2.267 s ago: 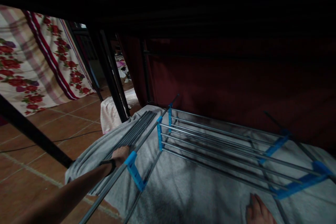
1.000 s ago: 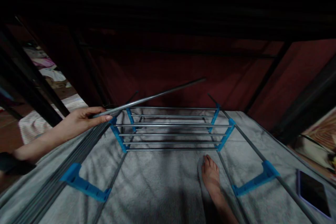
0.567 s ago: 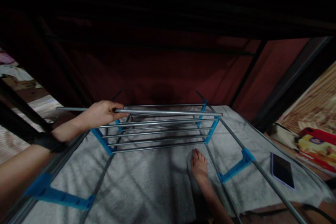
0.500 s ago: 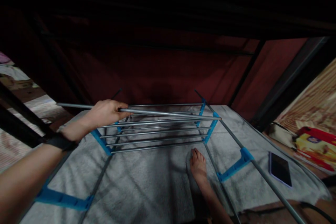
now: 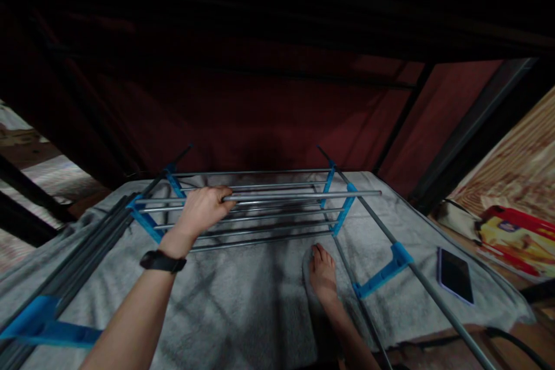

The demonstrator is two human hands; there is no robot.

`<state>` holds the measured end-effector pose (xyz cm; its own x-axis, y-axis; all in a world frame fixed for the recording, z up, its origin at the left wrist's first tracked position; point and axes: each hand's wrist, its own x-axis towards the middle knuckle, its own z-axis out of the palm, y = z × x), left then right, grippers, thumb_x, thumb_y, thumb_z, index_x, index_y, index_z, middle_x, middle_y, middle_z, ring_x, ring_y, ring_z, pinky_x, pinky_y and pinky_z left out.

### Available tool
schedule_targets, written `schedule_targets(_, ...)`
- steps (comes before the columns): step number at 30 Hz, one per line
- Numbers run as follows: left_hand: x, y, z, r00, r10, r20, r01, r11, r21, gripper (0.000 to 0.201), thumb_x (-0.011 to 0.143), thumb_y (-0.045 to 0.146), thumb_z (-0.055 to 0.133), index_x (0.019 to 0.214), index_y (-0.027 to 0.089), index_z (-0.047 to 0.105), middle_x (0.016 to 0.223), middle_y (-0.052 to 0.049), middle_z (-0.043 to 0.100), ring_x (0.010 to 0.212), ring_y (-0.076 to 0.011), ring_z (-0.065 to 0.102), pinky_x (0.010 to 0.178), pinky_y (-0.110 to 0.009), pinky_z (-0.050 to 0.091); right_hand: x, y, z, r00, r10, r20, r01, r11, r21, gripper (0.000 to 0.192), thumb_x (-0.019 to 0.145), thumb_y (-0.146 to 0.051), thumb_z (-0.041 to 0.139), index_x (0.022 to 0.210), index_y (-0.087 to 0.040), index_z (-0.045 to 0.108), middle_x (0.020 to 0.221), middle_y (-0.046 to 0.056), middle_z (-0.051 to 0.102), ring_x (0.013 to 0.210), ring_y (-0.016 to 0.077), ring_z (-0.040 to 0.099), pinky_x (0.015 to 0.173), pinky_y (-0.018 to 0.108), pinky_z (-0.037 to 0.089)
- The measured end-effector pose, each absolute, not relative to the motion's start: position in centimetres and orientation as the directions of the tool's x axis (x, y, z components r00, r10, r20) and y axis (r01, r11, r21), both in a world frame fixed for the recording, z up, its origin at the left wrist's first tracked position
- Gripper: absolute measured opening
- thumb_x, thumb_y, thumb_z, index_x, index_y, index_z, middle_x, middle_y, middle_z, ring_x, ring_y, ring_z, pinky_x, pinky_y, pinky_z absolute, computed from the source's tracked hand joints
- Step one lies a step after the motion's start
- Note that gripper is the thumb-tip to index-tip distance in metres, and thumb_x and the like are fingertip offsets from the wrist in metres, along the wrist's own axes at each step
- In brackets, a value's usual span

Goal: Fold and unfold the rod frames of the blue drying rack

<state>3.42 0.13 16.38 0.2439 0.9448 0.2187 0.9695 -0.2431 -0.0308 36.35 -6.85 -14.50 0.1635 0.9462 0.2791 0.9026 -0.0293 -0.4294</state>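
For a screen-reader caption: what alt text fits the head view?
A left hand grips a metal rod laid across a rack's blue brackets on a grey blanket. A bare foot rests nearby; a phone lies to the right.

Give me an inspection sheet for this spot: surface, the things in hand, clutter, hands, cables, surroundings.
Surface: grey towel spread on the floor, wrinkled, under a partly built rack.
Job's things: metal rod held crosswise over the blue brackets; several rods already sit between those brackets; spare rods bundled at the left edge.
Clutter: phone face up on the towel's right side; red and yellow package beyond it.
Hands: left hand closed on the metal rod, black wristband on the wrist; right hand not in view; a bare foot rests on the towel.
Cables: dark cable on the floor at lower right.
Surroundings: dark red cloth behind, black frame posts, dim light.
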Motion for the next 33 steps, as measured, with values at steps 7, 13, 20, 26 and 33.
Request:
schedule_targets(7, 4.5, -4.6, 8.4, 0.273, 0.955, 0.114, 0.958, -0.281, 0.056, 0.028, 0.092, 0.021, 0.052, 0.105, 0.025, 0.076, 0.109, -0.009, 0.079, 0.100, -0.0290, 0.072, 0.095, -0.041, 0.051, 36.7, -6.9, -14.9, 0.204, 0.936, 0.288, 0.887, -0.052, -0.459, 0.047, 0.099, -0.022, 0.035, 0.132, -0.012, 0.066, 0.138, 0.018, 0.065, 0.130, 0.0361, 0.058, 0.113, 0.051, 0.042)
schedule_targets(13, 4.8, -7.3, 3.5, 0.222, 0.974, 0.039, 0.957, -0.225, 0.181, 0.027, 0.093, 0.019, 0.052, 0.105, 0.024, 0.076, 0.113, -0.009, 0.078, 0.106, -0.0281, 0.073, 0.098, -0.040, 0.051, 38.4, -6.8, -14.9, 0.202, 0.941, 0.272, 0.677, 0.067, -0.733, 0.047, 0.093, -0.029, 0.037, 0.122, -0.013, 0.071, 0.129, 0.020, 0.070, 0.129, 0.0336, 0.060, 0.112, 0.051, 0.048)
schedule_targets(20, 3.5, -9.7, -2.5, 0.117, 0.992, -0.045, 0.959, -0.101, 0.265, 0.023, 0.098, 0.020, 0.053, 0.103, 0.022, 0.076, 0.116, -0.008, 0.078, 0.111, -0.0267, 0.073, 0.105, -0.040, 0.047, 40.4, -9.3, -14.3, 0.325, 0.945, -0.030, 0.074, -0.057, -0.996, 0.052, 0.072, -0.046, 0.078, 0.119, -0.024, 0.076, 0.134, 0.008, 0.073, 0.132, 0.0323, 0.061, 0.116, 0.045, 0.047)
schedule_targets(26, 2.6, -10.3, -4.8, 0.127, 0.992, -0.020, 0.952, -0.116, 0.284, 0.023, 0.098, 0.016, 0.053, 0.106, 0.020, 0.074, 0.116, -0.008, 0.077, 0.111, -0.0247, 0.072, 0.109, -0.040, 0.045, 41.0, -9.8, -13.6, 0.215, 0.940, -0.264, -0.498, -0.127, -0.858, 0.045, 0.064, -0.043, 0.086, 0.106, -0.028, 0.079, 0.124, 0.005, 0.077, 0.126, 0.0247, 0.067, 0.104, 0.035, 0.058)
schedule_targets(33, 2.6, -11.3, -7.2, 0.201, 0.979, 0.025, 0.939, -0.200, 0.280, 0.018, 0.101, 0.022, 0.056, 0.113, 0.021, 0.070, 0.117, -0.007, 0.072, 0.111, -0.0223, 0.068, 0.110, -0.039, 0.045, 42.9, -9.1, -16.9, 0.294, 0.930, -0.221, -0.322, -0.121, -0.939, 0.027, 0.068, -0.047, 0.083, 0.088, -0.029, 0.078, 0.106, 0.011, 0.079, 0.101, 0.0307, 0.076, 0.093, 0.050, 0.064)
